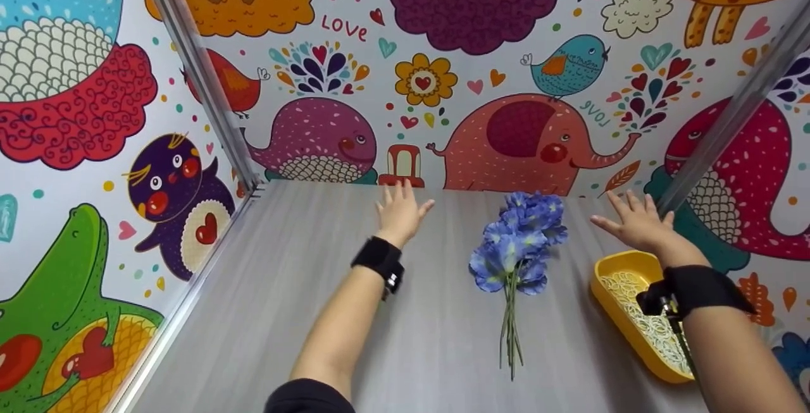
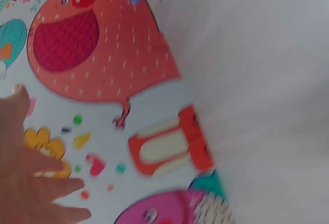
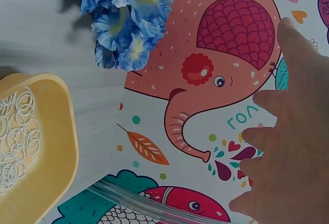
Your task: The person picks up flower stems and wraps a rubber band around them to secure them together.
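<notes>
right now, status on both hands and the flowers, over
Left hand open, holding nothing. Right hand open, holding nothing. Bunch of blue artificial flowers lies flat on the grey table between them, untouched. Yellow plastic tray beside right wrist; nothing blocking.

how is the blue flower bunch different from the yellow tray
The blue flower bunch lies loose in the middle of the table, long and thin with green stems toward the camera; the yellow tray sits at the right edge, broad and shallow, holding small white rings. Both lie on the table, neither touched by a hand.

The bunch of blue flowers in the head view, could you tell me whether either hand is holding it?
No, the blue flowers lie on the table between the open left hand and right hand, untouched.
</notes>
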Tool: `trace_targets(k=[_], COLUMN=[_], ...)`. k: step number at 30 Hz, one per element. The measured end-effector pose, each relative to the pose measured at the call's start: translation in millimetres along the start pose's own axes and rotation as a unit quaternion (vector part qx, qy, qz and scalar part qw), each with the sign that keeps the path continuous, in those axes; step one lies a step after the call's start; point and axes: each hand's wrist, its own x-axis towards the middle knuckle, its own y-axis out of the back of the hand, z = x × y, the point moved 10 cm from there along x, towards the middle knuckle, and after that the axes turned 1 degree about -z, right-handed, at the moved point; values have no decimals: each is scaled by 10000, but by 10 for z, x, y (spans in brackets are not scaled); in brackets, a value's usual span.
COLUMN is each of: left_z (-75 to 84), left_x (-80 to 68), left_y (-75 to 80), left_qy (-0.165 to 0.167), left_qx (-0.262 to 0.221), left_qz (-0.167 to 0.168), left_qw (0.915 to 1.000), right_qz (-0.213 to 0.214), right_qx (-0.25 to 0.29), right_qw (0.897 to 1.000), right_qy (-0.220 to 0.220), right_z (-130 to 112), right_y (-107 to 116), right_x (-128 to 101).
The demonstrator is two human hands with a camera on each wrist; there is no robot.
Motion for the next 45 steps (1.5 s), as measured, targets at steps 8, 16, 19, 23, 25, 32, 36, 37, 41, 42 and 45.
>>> trace_targets(k=[8,16,19,23,25,32,36,37,41,42,45], left_z=[254,660,687,686,755,1070,1086,1080,1057,1047,1039], left_x=[-122,-458,-564,-704,-762,-829,-825,-822,-800,-789,-768], left_y=[-556,-1129,-1352,-1608,-1706,-2034,-2142,-2163,-2222,-2249,-2306], left_qy=[-93,118,494,911,795,551,988,1093,1388,1451,1543], left_qx=[-789,-1723,-2128,-2375,-2351,-2674,-2869,-2988,-3469,-3596,-3807], left_qz=[1131,1700,1310,1118,1065,192,0,-41,-313,-423,-639], left_qw=[9904,9702,9670,9606,9628,9618,9529,9480,9271,9208,9095], right_qz=[8,-16,-5,10,15,-39,-84,-78,-53,-60,-75], right_qx=[-39,65,94,129,134,160,201,195,189,199,220], right_qw=[10000,10000,9999,9999,9999,9998,9997,9998,9998,9998,9997], right_qy=[26,60,74,93,96,80,65,55,41,54,70], right_z=[23,103,120,131,141,158,124,119,123,125,138], right_y=[-98,-151,-154,-142,-135,-192,-246,-251,-269,-275,-278], right_x=[8,-26,-29,-32,-39,-29,-4,-3,-13,-17,-26])
